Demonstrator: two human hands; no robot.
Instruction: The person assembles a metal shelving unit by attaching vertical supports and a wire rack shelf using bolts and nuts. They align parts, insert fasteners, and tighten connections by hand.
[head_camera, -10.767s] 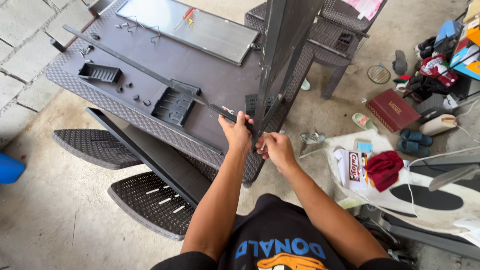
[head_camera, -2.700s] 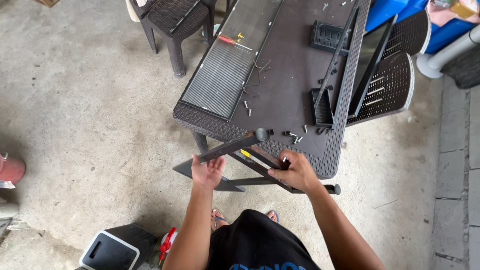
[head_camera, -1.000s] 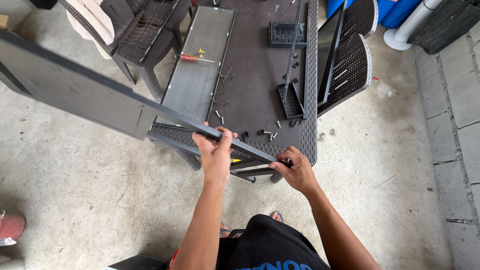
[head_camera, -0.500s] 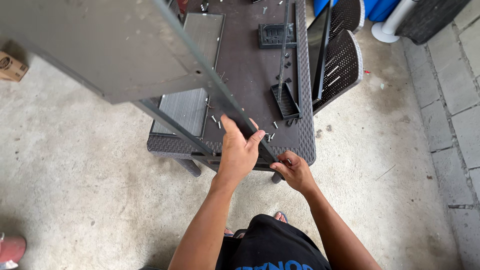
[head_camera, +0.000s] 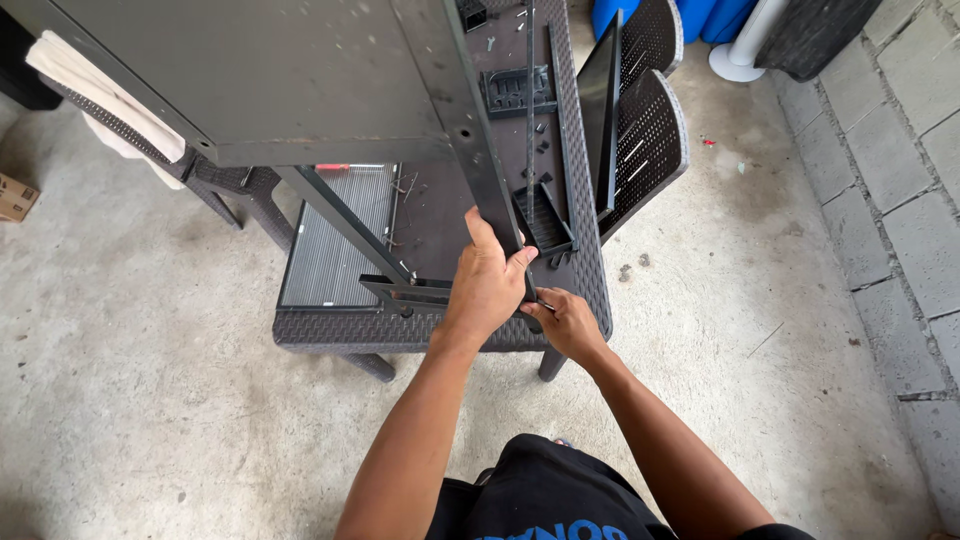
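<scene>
Above the table (head_camera: 330, 328), the left hand (head_camera: 487, 285) wraps tight round a grey panel's (head_camera: 280, 80) edge; just beside it, the right hand (head_camera: 562, 322) pinches the panel's lower corner.

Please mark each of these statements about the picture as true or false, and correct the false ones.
1. The left hand grips the edge of the large dark metal panel. True.
2. The right hand rests flat on the concrete floor. False: it is at the lower end of the panel, over the edge of the woven table.
3. The table is white and smooth. False: it is dark, with a woven texture.
4. A ribbed grey panel lies on the table. True.
5. A perforated dark chair stands at the table's right side. True.
</scene>
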